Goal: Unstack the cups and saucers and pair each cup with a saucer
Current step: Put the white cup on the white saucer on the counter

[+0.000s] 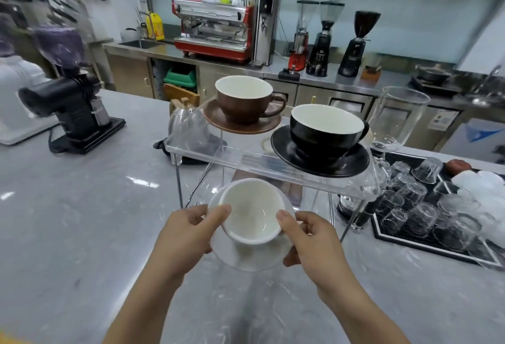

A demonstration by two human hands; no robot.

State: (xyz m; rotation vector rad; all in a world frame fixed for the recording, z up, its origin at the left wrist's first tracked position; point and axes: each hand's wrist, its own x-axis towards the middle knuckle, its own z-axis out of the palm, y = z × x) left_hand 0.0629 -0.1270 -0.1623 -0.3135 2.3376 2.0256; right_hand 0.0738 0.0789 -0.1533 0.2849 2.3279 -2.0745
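Head view shows a wide grey marble counter point(90, 207) with a clear acrylic riser shelf point(246, 156) standing on it. On that shelf two pairs are already made up: a brown cup point(244, 99) sits upright on a brown saucer point(218, 121) at the left, and a black cup point(326, 130) sits on a black saucer point(308, 162) at the right, the two saucers just beside each other.

Below and in front of the shelf, a white saucer point(251, 257) is held above the counter with a white cup point(252, 214) on it, tilted so its mouth faces the camera. The left hand point(185, 234) grips the saucer's left edge, its thumb pressed against the cup's rim; the right hand point(308, 242) grips the right edge, its thumb likewise on the rim. Both hands are closed on the pair together.

By my reading, this is the last pairing: no stacked cups or saucers are in sight. The next move calls for setting the white pair down level, either on the counter or on the shelf's free left part, keeping the cup steady, since its tilt could let it slide. Care is also due near the tall glass vessel point(397, 118) and the upturned glasses point(418, 207) on the black mat point(404, 242) to the right.
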